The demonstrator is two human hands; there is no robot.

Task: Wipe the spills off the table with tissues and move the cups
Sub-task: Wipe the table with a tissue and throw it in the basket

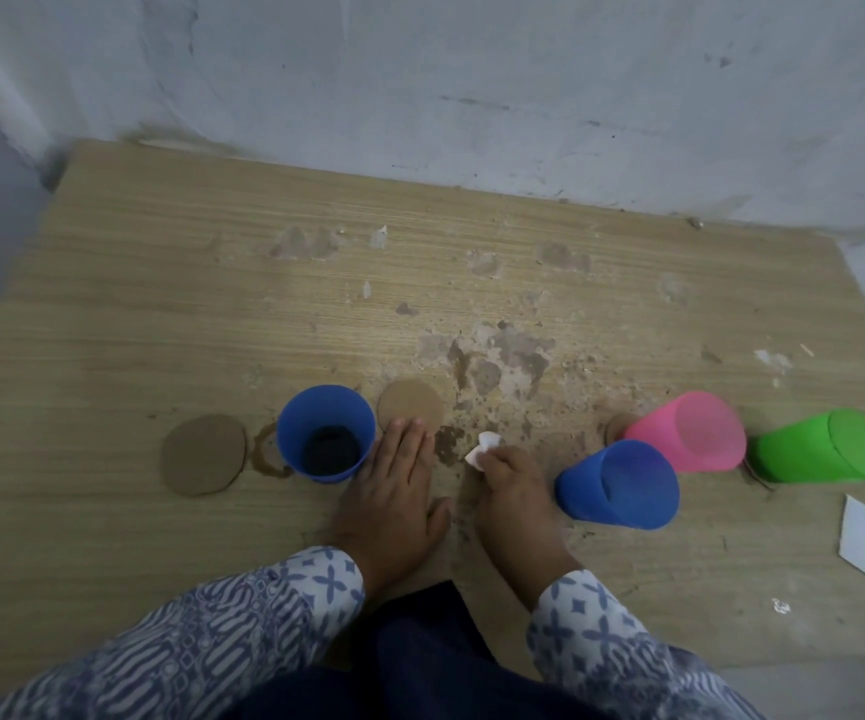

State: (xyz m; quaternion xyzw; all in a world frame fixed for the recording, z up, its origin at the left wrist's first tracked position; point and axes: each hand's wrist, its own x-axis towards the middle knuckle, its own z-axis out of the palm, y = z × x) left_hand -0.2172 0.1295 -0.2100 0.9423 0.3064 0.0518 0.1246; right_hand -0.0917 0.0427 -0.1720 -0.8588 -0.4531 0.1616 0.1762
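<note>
Left hand (394, 491) flat on table (108, 314) | right hand (511, 491) pinches tissue (483, 449) beside brown spill (448, 444)

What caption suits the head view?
Right hand holds tissue beside brown spill; left hand rests flat by upright blue cup.

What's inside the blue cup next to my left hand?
Dark liquid sits low in the blue cup, well below the rim. It covers the cup's floor, so whether anything lies beneath it cannot be seen.
</note>
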